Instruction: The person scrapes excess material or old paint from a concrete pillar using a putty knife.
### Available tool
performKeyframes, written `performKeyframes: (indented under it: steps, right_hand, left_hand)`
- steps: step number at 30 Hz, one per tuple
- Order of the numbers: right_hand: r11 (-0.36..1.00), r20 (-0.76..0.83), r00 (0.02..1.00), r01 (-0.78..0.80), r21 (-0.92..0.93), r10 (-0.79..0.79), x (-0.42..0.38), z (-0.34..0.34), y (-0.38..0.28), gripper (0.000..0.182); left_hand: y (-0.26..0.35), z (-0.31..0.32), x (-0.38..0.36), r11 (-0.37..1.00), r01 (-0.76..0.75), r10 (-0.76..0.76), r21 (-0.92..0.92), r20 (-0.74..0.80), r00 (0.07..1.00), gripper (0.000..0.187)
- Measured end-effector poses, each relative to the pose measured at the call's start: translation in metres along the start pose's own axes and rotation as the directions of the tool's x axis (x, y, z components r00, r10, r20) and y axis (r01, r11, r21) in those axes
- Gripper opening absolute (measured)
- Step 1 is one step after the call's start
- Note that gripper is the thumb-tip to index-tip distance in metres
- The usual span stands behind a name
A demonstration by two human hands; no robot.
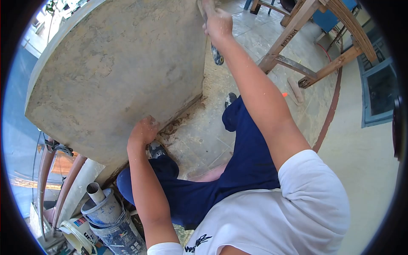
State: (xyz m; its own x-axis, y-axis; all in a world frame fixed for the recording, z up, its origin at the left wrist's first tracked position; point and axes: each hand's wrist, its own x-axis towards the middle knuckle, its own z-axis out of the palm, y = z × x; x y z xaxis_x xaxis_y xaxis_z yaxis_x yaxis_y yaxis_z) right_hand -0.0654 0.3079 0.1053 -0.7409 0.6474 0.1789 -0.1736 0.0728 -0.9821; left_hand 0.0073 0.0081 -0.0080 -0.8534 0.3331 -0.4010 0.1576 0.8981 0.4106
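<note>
Grey slab (pixel 119 76): rough
Floor (pixel 204 144): dusty tile
Right hand (pixel 219 26): gripping bar (pixel 206 7), slab's right edge
Left hand (pixel 144 131): lower edge, grip unclear

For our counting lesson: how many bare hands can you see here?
2: the left hand in front of the grey slab, near its bottom edge, and the right hand at the top, holding an object partly out of frame.

Tool (pixel 206 7) in the right grip (pixel 219 25), cut off by the top edge; exact kind unclear
</note>
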Motion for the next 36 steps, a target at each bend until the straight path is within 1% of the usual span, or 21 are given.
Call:
performKeyframes:
  steps: [2,5,6,8,9,11,12,14,15,17,19,20,22,25,27,28,30,31,33,34,36]
  right_hand:
    - [0.977,0.008,0.991,-0.128,-0.169,0.132,-0.016,-0.003,0.066,0.052]
    - [0.971,-0.013,0.981,-0.192,-0.139,0.193,-0.021,-0.002,0.099,0.053]
    - [0.969,-0.020,0.978,-0.209,-0.129,0.208,-0.018,-0.002,0.093,0.053]
    - [0.995,-0.011,0.995,-0.099,0.019,0.099,-0.007,-0.003,0.068,0.055]
    - [0.993,-0.012,0.993,-0.116,0.022,0.116,-0.002,-0.003,0.068,0.055]
    - [0.999,-0.017,1.000,-0.024,-0.022,0.024,0.004,-0.008,0.070,0.053]
    - [0.999,-0.022,0.999,-0.028,-0.016,0.028,0.000,-0.013,0.082,0.053]
    - [0.960,-0.020,0.981,-0.193,-0.202,0.193,-0.007,-0.019,0.113,0.051]
    - [0.960,-0.023,0.981,-0.195,-0.200,0.194,-0.006,-0.020,0.111,0.051]
    - [0.973,-0.033,0.977,-0.214,-0.085,0.212,-0.006,-0.013,0.111,0.052]
    - [0.997,-0.001,0.998,-0.068,0.038,0.068,0.000,-0.003,0.080,0.055]
    - [0.994,0.005,0.995,-0.099,0.036,0.099,0.001,-0.001,0.070,0.055]
    - [0.999,0.014,1.000,0.011,-0.040,-0.010,0.002,0.002,0.062,0.056]
    - [0.991,-0.006,0.995,-0.095,-0.092,0.095,-0.011,-0.004,0.121,0.056]
    - [0.951,0.000,0.968,-0.247,-0.188,0.251,-0.032,-0.008,0.171,0.055]
    - [0.951,-0.002,0.968,-0.249,-0.182,0.252,-0.036,-0.007,0.180,0.055]
    - [0.920,-0.064,0.959,-0.283,-0.271,0.276,-0.039,-0.001,0.192,0.055]
    - [0.919,-0.066,0.956,-0.293,-0.265,0.286,-0.039,0.003,0.180,0.055]
    - [0.976,0.007,0.998,-0.064,-0.206,0.067,-0.034,0.007,0.151,0.055]
    - [0.974,0.004,0.996,-0.083,-0.210,0.086,-0.035,0.012,0.134,0.055]
    - [0.998,0.032,0.999,0.000,-0.063,0.002,-0.034,0.023,0.102,0.065]
  left_hand:
    - [-0.003,0.001,0.002,1.000,0.007,-0.007,0.006,-0.014,1.000,0.042]
    - [0.000,0.006,0.006,0.997,0.027,-0.029,0.075,0.026,0.999,0.042]
    - [0.000,0.007,0.007,0.997,0.014,-0.016,0.074,0.021,1.000,0.042]
    - [-0.001,0.012,0.006,0.997,0.015,-0.018,0.080,0.040,0.999,0.041]
    - [0.001,0.011,0.008,0.998,0.012,-0.014,0.060,0.043,0.999,0.041]
    - [0.000,0.013,0.009,0.999,0.012,-0.015,0.047,0.054,0.998,0.040]
    - [-0.003,0.014,0.013,0.998,0.017,-0.019,0.054,0.045,0.999,0.039]
    - [-0.003,0.011,0.019,0.998,0.019,-0.021,0.061,0.023,1.000,0.038]
    - [-0.001,0.012,0.019,0.998,0.021,-0.022,0.064,0.017,1.000,0.038]
    - [0.000,0.012,0.020,0.996,0.029,-0.030,0.080,0.017,0.999,0.037]
    - [0.003,0.015,0.019,0.998,0.011,-0.011,0.057,0.008,1.000,0.037]
    - [0.005,0.018,0.018,0.998,0.032,-0.034,0.060,0.029,0.999,0.037]
    - [0.009,0.018,0.017,0.999,-0.031,0.030,0.016,0.028,0.999,0.036]
    - [0.005,0.021,0.017,0.998,-0.053,0.053,0.035,-0.005,0.999,0.035]
    - [0.001,0.019,0.017,0.998,-0.020,0.020,0.058,0.003,1.000,0.035]
    - [0.001,0.018,0.018,0.997,0.005,-0.006,0.083,0.012,1.000,0.035]
    - [0.000,0.017,0.021,0.996,0.007,-0.008,0.087,0.001,1.000,0.035]
    - [0.002,0.017,0.020,0.996,0.015,-0.015,0.083,0.000,1.000,0.035]
    - [0.010,0.015,0.022,0.998,0.003,-0.005,0.063,0.020,1.000,0.035]
    - [0.015,0.017,0.020,0.999,-0.013,0.013,0.035,0.025,1.000,0.035]
    - [0.020,0.020,0.021,0.999,-0.025,0.024,0.039,0.026,0.999,0.035]
